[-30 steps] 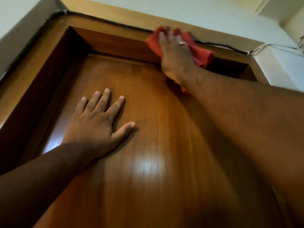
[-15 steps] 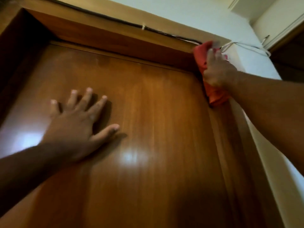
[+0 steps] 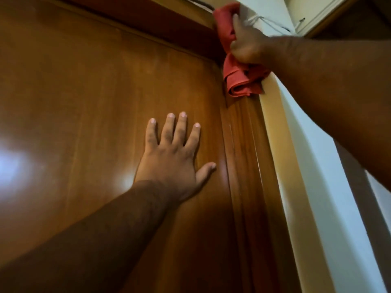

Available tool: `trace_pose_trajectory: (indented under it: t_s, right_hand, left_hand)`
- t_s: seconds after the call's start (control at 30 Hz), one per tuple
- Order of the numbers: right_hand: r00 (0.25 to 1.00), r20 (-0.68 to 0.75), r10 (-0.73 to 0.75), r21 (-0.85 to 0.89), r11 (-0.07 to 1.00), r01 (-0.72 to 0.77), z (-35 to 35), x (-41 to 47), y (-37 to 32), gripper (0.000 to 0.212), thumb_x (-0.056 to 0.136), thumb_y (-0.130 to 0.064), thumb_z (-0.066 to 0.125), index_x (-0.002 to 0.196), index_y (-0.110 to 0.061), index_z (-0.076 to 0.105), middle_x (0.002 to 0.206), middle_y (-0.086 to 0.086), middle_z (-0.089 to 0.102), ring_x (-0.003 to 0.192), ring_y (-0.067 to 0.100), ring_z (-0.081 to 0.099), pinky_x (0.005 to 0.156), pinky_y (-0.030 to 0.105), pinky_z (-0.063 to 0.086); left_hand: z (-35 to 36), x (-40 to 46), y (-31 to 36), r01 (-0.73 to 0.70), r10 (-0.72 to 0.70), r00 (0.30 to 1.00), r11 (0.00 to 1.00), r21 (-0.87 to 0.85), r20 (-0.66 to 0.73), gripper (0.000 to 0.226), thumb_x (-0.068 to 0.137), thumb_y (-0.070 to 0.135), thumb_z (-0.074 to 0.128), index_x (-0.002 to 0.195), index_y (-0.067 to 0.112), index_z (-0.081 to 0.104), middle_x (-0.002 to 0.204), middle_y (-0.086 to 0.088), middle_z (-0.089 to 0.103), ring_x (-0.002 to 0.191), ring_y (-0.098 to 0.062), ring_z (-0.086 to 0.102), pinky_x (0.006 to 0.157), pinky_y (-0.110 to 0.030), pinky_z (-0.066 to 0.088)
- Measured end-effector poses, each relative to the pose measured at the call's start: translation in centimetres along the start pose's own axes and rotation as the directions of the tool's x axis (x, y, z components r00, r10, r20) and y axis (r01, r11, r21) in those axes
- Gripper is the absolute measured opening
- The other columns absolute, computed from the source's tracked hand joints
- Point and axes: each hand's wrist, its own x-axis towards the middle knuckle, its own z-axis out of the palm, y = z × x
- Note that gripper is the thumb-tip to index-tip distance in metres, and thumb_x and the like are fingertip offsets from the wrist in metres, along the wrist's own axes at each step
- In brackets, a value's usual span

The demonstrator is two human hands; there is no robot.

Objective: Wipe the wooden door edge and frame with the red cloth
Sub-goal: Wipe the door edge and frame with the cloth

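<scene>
door (image 3: 88,98) is filling most of the view, closed and glossy | frame (image 3: 245,166) is running up its right side, beside the white wall (image 3: 313,187) | left hand (image 3: 173,161) is lying flat on the door — fingers spread wide, holding nothing | right hand (image 3: 246,45) is gripping the red cloth (image 3: 237,81) — pressing it against the frame's upper right corner

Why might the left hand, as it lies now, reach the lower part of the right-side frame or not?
Probably yes: the left hand lies flat and open on the door, beside the frame, with nothing between them.
</scene>
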Motion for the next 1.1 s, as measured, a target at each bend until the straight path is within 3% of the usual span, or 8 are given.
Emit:
trace_pose_trajectory:
  t_s: [0.17, 0.3, 0.53, 0.63, 0.7, 0.83, 1.0, 1.1]
  right_hand:
    - [0.997, -0.063, 0.050, 0.105, 0.994, -0.043, 0.5, -2.4, -1.1, 0.060, 0.097, -0.013, 0.036, 0.154, -0.011, 0.020, 0.152, 0.019, 0.041, 0.134, 0.033, 0.045, 0.108, 0.037, 0.040]
    - [1.000, -0.004, 0.019, 0.097, 0.995, -0.018, 1.6, -9.8, -0.1, 0.056, 0.098, -0.014, 0.035, 0.152, -0.008, 0.024, 0.146, 0.019, 0.047, 0.128, 0.033, 0.051, 0.105, 0.045, 0.042]
    - [0.971, 0.239, 0.014, 0.189, 0.980, -0.061, 4.2, -33.4, 1.3, 0.067, 0.099, -0.012, 0.041, 0.157, -0.013, 0.007, 0.160, 0.018, 0.027, 0.139, 0.037, 0.041, 0.109, 0.049, 0.042]
    - [0.923, 0.376, 0.077, 0.178, 0.972, -0.154, 4.8, -43.7, 0.8, 0.066, 0.096, -0.023, 0.037, 0.155, -0.010, 0.012, 0.146, 0.025, 0.043, 0.113, 0.041, 0.061, 0.085, 0.044, 0.058]
    - [0.879, 0.463, 0.111, 0.123, 0.975, -0.187, 5.0, -47.8, 0.7, 0.065, 0.097, -0.026, 0.040, 0.154, -0.009, 0.015, 0.142, 0.026, 0.047, 0.113, 0.037, 0.062, 0.088, 0.043, 0.058]
    - [0.871, 0.480, 0.109, -0.006, 0.993, -0.122, 4.9, -49.2, 0.8, 0.065, 0.100, -0.022, 0.047, 0.154, -0.005, 0.016, 0.138, 0.025, 0.052, 0.107, 0.039, 0.065, 0.086, 0.044, 0.059]
    - [0.882, 0.465, 0.075, -0.073, 0.996, -0.046, 2.8, -46.4, 0.3, 0.097, 0.087, -0.031, 0.066, 0.154, -0.016, -0.002, 0.095, 0.000, 0.061, 0.059, 0.003, 0.052, 0.057, 0.019, 0.046]
    - [0.886, 0.455, 0.083, -0.106, 0.994, -0.039, 1.9, -44.2, 0.1, 0.118, 0.080, -0.035, 0.073, 0.151, -0.032, -0.021, 0.094, 0.009, 0.068, 0.061, 0.017, 0.062, 0.063, 0.035, 0.056]
  left_hand:
    - [0.1, -0.1, 0.0, -0.005, 0.005, 0.999, 1.000, 0.007, -0.034, 0.093, 0.087, 0.079, 0.003, 0.158, 0.021, 0.012, 0.168, -0.017, 0.009, 0.154, -0.037, 0.006, 0.120, -0.063, 0.001]
    - [-0.3, -0.3, 0.0, -0.020, 0.020, 0.999, 1.000, 0.016, -0.031, 0.095, 0.086, 0.079, 0.001, 0.158, 0.019, 0.014, 0.167, -0.019, 0.011, 0.154, -0.039, 0.007, 0.120, -0.065, 0.004]
    - [-0.5, -0.9, -0.4, -0.044, 0.044, 0.998, 0.999, 0.018, -0.032, 0.095, 0.087, 0.078, 0.000, 0.158, 0.016, 0.011, 0.167, -0.020, 0.008, 0.154, -0.040, 0.006, 0.121, -0.065, 0.006]
    - [-0.6, -1.2, -0.3, -0.051, 0.052, 0.998, 0.998, 0.025, -0.031, 0.095, 0.088, 0.078, 0.001, 0.158, 0.015, 0.009, 0.167, -0.021, 0.007, 0.154, -0.041, 0.005, 0.121, -0.064, 0.007]
    - [-0.4, -1.7, -0.1, -0.058, 0.059, 0.998, 0.998, 0.030, -0.030, 0.096, 0.087, 0.078, 0.001, 0.158, 0.014, 0.009, 0.167, -0.022, 0.006, 0.153, -0.041, 0.004, 0.121, -0.064, 0.007]
    - [-0.6, -2.7, 0.2, -0.075, 0.075, 0.997, 0.996, 0.041, -0.002, 0.099, 0.085, 0.080, 0.006, 0.157, 0.013, 0.010, 0.166, -0.022, 0.007, 0.153, -0.043, 0.004, 0.121, -0.065, 0.008]
    - [-1.3, -5.0, 1.2, -0.095, 0.094, 0.987, 0.995, 0.006, 0.129, 0.096, 0.085, 0.079, 0.021, 0.157, 0.017, 0.015, 0.166, -0.023, 0.007, 0.152, -0.047, 0.003, 0.120, -0.068, 0.007]
    - [-1.9, -7.7, 2.7, -0.145, 0.154, 0.967, 0.988, -0.060, 0.204, 0.091, 0.086, 0.074, 0.032, 0.156, 0.018, 0.019, 0.166, -0.021, 0.013, 0.151, -0.049, 0.006, 0.117, -0.070, 0.006]
